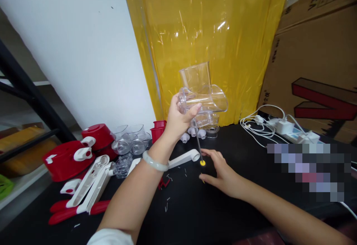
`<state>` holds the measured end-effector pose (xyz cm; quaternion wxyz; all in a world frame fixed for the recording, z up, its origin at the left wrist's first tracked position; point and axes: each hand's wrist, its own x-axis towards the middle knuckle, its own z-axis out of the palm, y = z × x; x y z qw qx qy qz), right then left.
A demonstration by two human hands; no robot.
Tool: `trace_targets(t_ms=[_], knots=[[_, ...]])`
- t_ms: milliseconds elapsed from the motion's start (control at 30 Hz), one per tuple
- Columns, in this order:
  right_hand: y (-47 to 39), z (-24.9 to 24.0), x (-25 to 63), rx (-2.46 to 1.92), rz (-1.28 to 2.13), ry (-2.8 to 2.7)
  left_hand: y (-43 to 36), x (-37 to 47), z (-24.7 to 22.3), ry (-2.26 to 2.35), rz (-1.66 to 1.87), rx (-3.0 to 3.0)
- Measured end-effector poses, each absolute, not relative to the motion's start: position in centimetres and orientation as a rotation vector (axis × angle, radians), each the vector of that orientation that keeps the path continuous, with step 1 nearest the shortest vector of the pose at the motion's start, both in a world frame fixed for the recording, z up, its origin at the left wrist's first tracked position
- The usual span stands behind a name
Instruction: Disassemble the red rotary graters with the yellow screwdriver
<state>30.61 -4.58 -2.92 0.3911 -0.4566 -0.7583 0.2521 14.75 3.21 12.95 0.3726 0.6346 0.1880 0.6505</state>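
Note:
My left hand (181, 116) is raised, its thumb and fingers wrapped around the narrow end of a clear plastic housing (208, 99). A wide tube branches upward from the housing, and its flared open end faces right. Below it, the thin metal shaft of a screwdriver (198, 140) runs up to the housing's underside; its tip is hidden by my left hand. My right hand (223, 172) curls around the screwdriver's dark handle with its yellow collar, thumb at the lower end and fingers higher up. The dark handle partly blends into the black table.
Red pots (68, 161), white-and-red handles (93, 187), clear cups (131, 140) and a white crank arm (185, 158) lie left and centre. Small screws (167, 206) are scattered on the black table (228, 219). White cables and plugs (284, 127) are at right, before a cardboard box (315, 62).

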Motion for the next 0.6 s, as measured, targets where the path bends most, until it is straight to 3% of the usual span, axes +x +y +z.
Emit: trace_targets(t_ms=[133,233,467,600], knots=[[-4.9,-2.9,30.5,-1.198,0.740,-1.947,3.1,14.7,13.0,0.478,1.640,1.618],[-5.1,-2.9,30.3,-1.321,0.621,-1.898,3.0,14.9,12.9,0.460,1.626,1.611],[-5.6,-3.0,30.4,-1.175,0.735,-1.918,2.4,15.0,13.0,0.470,1.604,1.594],[-5.5,-2.9,30.1,-1.280,0.617,-1.832,1.9,14.9,13.1,0.469,1.573,1.566]])
